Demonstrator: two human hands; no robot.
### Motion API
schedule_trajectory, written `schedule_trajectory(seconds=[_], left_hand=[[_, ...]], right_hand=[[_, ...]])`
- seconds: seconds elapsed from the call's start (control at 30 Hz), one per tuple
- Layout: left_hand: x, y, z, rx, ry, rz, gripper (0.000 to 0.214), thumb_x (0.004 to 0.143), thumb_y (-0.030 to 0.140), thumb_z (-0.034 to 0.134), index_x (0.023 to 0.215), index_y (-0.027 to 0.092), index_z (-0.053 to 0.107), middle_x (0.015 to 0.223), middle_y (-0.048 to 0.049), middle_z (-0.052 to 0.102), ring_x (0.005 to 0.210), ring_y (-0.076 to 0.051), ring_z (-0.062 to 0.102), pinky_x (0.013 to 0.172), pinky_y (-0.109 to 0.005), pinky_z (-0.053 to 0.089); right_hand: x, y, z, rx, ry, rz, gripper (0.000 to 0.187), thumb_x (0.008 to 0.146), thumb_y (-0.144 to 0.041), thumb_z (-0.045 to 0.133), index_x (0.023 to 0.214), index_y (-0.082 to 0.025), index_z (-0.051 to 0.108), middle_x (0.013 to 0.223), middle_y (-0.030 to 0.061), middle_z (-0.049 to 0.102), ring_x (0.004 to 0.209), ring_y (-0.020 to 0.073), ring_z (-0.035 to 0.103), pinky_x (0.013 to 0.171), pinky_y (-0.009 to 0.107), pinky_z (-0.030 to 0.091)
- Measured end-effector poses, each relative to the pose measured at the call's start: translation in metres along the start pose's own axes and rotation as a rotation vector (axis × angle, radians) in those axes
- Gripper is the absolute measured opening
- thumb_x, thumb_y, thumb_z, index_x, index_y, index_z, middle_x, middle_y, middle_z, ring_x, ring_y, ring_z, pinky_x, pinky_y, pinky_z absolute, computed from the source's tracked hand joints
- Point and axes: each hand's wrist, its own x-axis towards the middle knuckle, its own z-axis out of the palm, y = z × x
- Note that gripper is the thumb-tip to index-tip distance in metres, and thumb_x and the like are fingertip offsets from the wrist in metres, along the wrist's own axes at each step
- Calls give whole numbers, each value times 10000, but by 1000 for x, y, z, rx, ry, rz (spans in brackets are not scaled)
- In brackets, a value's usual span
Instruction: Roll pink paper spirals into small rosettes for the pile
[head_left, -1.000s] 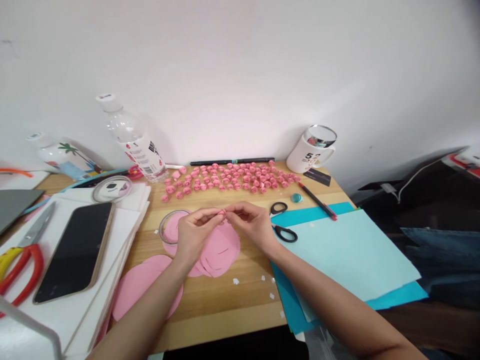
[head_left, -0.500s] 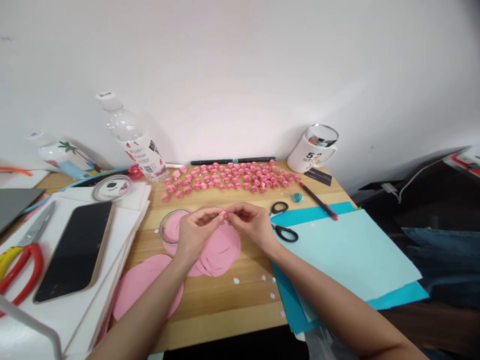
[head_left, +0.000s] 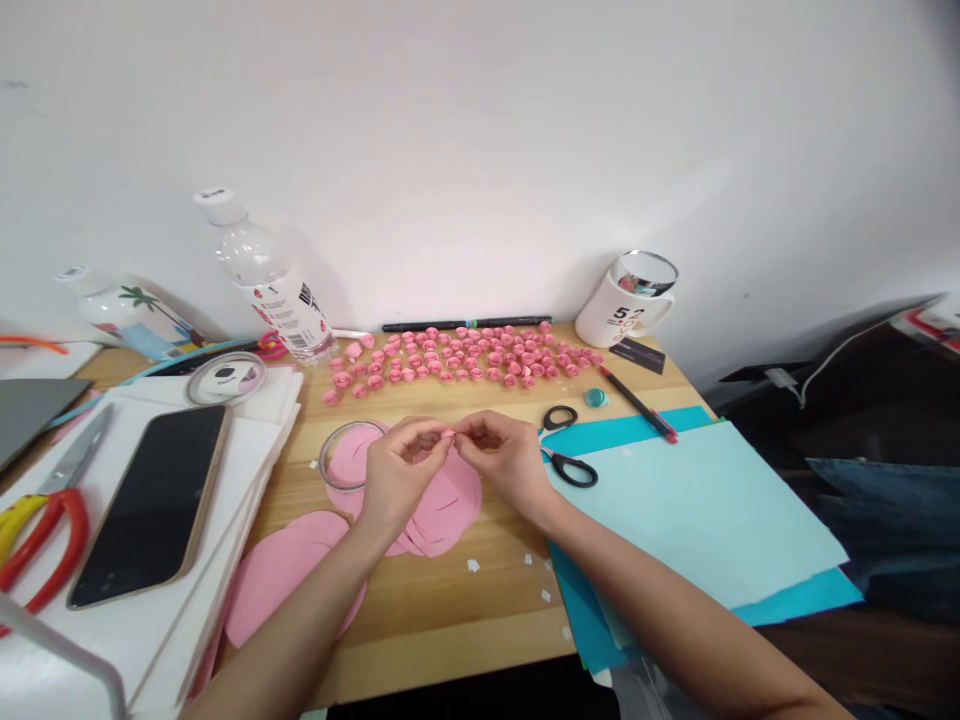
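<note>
My left hand (head_left: 405,470) and my right hand (head_left: 501,455) meet over the wooden table, fingertips pinched on a small pink paper roll (head_left: 448,434). Most of the roll is hidden by the fingers. Beneath them lie pink paper circles (head_left: 450,505), some with cut lines. A clear tape roll (head_left: 324,462) rests on the circles, left of my left hand. Another stack of pink circles (head_left: 270,570) is partly covered by my left forearm. Beyond my hands, many finished pink paper rosettes (head_left: 472,358) are spread in rows near the wall.
Black-handled scissors (head_left: 574,470) lie right of my right hand, by light blue paper (head_left: 690,500). A mug (head_left: 619,305) and a bottle (head_left: 281,290) stand at the back. On the left, a phone (head_left: 154,500) and red-yellow scissors (head_left: 56,530) lie on white sheets.
Both hands stay together at nearly the same spot. The left fingers have shifted slightly to the right, and less of the pink roll shows between the fingertips.
</note>
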Motion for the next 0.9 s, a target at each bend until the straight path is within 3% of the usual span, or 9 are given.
schedule_trajectory(seconds=[0.3,0.57,0.9], left_hand=[[-3,-6,5,-45,-12,22,236,691,173,652,925,154,621,834,-35,638,751,-126,620,718,-259,526],[-6,-3,7,5,4,84,359,723,155,614,1076,200,569,836,-14,583,757,-119,588,715,-266,511],[-6,-5,8,6,2,106,347,747,164,595,1089,208,554,909,-30,571,803,-127,579,730,-270,506]], right_hand=[[-1,-3,3,243,81,171,92,670,-246,653,681,-158,630,650,35,669,614,162,630,588,268,508],[-4,-4,5,322,54,212,81,660,-230,668,675,-157,636,659,35,671,615,159,625,596,274,504],[-2,-5,6,400,67,256,78,644,-218,673,652,-155,628,607,14,651,573,144,616,579,267,504]])
